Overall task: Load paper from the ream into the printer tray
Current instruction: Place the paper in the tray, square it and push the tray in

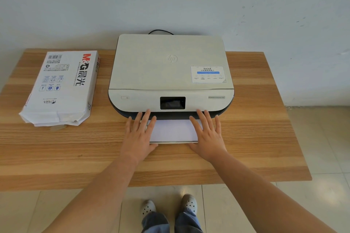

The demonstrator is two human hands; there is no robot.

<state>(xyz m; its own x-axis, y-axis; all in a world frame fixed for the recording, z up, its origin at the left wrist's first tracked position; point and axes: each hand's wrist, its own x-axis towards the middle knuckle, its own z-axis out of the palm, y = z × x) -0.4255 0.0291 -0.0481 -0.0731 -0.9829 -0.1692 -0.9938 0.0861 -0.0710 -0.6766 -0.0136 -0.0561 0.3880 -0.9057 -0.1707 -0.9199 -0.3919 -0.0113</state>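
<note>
White sheet stack (173,130) lying in the tray jutting from the cream flatbed printer (170,73), left hand (139,136) and right hand (207,136) flat on its edges, fingers spread, opened white paper ream (60,87) well left, striped wooden table (255,138), scuffed pale wall (170,0), tiled floor (325,157).

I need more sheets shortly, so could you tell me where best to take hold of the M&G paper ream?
Probably the M&G paper ream is best gripped by its long sides, coming from above at mid-length. It lies flat on the wooden table, and its near end is torn open, so lifting there could spill sheets.
</note>
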